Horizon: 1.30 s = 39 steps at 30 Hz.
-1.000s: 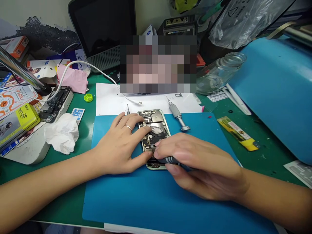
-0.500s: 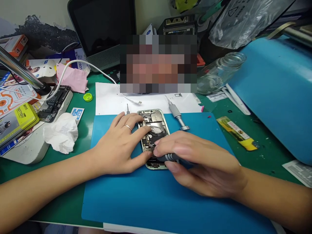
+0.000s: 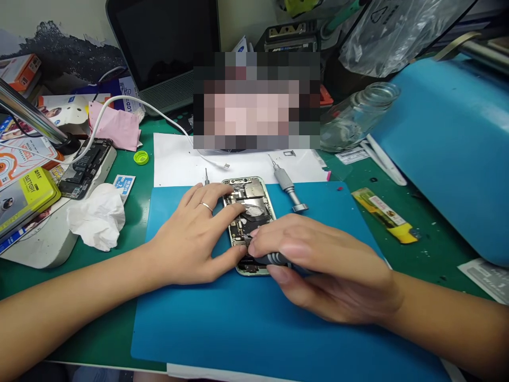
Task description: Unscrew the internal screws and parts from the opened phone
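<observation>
An opened phone (image 3: 250, 212) lies face up on the blue mat (image 3: 222, 329), its inner boards and a dark round patch exposed. My left hand (image 3: 199, 233), a ring on one finger, rests across the phone's left side with fingers spread and thumb and fingertips pressing on it. Pinched in my right hand (image 3: 330, 265) is a dark grey tool with a ribbed handle (image 3: 274, 259), held low over the phone's lower part. My fingers mostly hide its working end. Just beyond the phone lies a grey screwdriver (image 3: 285, 181); the tip of another tool (image 3: 207, 176) shows behind my left fingers.
White paper (image 3: 175, 159) and a white cable (image 3: 159, 111) lie behind the mat. To the left are a crumpled tissue (image 3: 97, 215), another opened phone (image 3: 85, 170) and boxes (image 3: 29, 199). At right are a glass jar (image 3: 353, 119), white tweezers (image 3: 384, 159) and a yellow packet (image 3: 384, 215).
The whole view has shifted slightly. Both hands keep almost the same pose on the phone, and the ribbed tool stays over its lower part.
</observation>
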Tool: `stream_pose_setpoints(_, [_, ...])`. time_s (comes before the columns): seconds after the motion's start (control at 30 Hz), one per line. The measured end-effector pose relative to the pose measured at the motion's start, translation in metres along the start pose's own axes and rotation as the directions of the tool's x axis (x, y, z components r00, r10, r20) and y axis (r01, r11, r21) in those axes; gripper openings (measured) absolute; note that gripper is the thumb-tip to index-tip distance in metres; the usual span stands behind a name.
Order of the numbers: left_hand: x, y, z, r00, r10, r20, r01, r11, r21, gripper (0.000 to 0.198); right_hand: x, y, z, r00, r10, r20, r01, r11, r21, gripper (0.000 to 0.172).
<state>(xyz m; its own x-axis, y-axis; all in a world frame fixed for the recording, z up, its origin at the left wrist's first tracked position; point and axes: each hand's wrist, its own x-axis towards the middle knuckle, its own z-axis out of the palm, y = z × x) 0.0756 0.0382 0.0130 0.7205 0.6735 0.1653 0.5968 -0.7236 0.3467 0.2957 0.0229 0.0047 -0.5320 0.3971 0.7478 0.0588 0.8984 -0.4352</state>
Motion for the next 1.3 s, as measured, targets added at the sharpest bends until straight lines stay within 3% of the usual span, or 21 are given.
stream_pose_setpoints(1.3, [-0.0016, -0.0011, 0.0019, 1.0, 0.015, -0.007, -0.015, 1.0, 0.016, 0.047, 0.0005, -0.0004, 0.0001, 1.0, 0.015, 0.015, -0.015, 1.0, -0.009, 0.054])
